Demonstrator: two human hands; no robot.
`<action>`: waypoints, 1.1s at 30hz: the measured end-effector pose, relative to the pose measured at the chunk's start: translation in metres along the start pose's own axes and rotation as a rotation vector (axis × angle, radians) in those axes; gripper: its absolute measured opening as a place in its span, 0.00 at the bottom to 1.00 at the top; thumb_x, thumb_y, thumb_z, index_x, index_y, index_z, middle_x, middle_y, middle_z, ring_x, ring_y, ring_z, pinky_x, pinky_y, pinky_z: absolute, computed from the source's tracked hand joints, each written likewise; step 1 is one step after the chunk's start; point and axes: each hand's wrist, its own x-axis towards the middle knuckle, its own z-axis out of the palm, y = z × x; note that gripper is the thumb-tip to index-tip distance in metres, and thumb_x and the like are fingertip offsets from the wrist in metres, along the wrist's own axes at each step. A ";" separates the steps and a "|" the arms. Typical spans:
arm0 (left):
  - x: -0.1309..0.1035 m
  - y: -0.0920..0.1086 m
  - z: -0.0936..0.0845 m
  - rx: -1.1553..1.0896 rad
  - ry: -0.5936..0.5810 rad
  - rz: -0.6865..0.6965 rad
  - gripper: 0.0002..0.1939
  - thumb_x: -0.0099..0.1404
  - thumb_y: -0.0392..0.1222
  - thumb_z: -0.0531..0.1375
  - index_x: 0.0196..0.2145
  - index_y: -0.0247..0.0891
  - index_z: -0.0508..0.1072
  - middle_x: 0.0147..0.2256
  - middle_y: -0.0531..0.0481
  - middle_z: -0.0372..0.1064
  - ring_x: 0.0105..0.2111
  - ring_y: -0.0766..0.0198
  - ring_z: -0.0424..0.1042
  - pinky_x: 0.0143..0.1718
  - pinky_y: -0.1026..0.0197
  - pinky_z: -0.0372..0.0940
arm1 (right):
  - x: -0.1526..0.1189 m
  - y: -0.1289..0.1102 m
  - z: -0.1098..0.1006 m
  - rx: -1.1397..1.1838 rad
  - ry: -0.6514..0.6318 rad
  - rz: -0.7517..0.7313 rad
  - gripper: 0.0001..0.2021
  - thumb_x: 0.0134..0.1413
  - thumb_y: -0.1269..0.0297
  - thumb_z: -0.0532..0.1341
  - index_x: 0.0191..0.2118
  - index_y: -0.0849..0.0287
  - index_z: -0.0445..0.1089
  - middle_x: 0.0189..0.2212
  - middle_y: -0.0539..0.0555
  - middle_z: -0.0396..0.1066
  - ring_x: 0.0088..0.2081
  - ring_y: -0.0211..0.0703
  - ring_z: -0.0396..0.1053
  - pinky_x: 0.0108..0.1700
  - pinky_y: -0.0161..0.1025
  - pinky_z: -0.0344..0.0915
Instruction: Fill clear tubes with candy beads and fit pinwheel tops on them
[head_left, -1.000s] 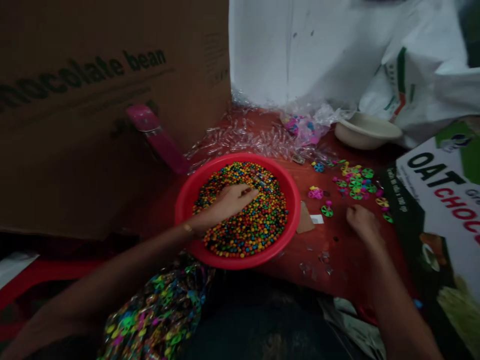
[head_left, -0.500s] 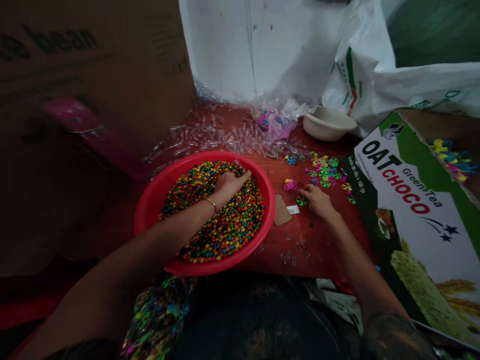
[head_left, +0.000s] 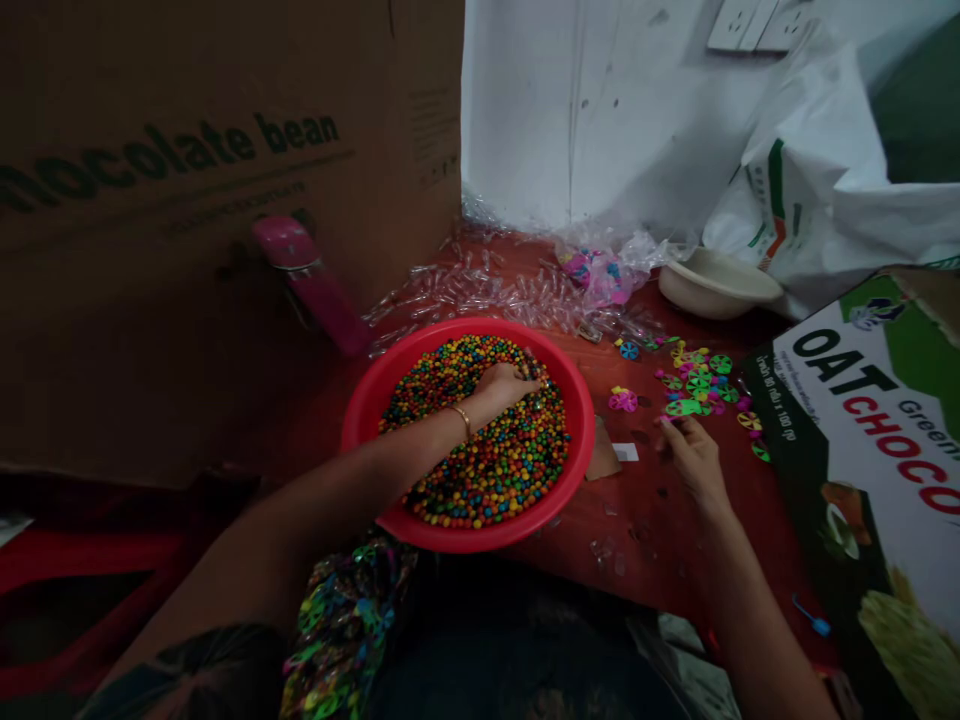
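Observation:
My left hand (head_left: 504, 388) is closed over the candy-coated chocolate beans (head_left: 480, 480) in a red basin (head_left: 581, 440). A faint clear end, apparently of a plastic tube (head_left: 529, 353), shows by its fingers; most of it is hidden. My right hand (head_left: 694, 455) is over the table, thumb and fingertips pinched at a small green toy wheel (head_left: 682, 408) with a bit of pink. Left of it lies a pink toy wheel (head_left: 622, 400). Beyond it is a pile of colourful toy wheels (head_left: 705, 378).
Clear plastic tubes (head_left: 487, 290) lie scattered behind the basin. A cream bowl (head_left: 716, 285) stands at the back right. An oat choco carton (head_left: 862, 420) borders the right, a large cardboard box (head_left: 225, 250) and pink bottle (head_left: 315, 285) the left. Cardboard (head_left: 602, 450) lies beside the basin.
The view has swung left, shifting everything rightward. My right hand has lifted the green wheel from its spot and drawn it away from the pink one. My left hand stays in the basin.

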 end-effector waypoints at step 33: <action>-0.116 -0.022 -0.055 -0.491 -0.265 0.074 0.23 0.51 0.65 0.57 0.29 0.40 0.73 0.22 0.51 0.67 0.21 0.66 0.65 0.20 0.66 0.64 | -0.055 -0.135 0.104 0.205 -0.558 -0.527 0.13 0.46 0.54 0.63 0.26 0.60 0.72 0.25 0.49 0.73 0.29 0.33 0.69 0.33 0.31 0.67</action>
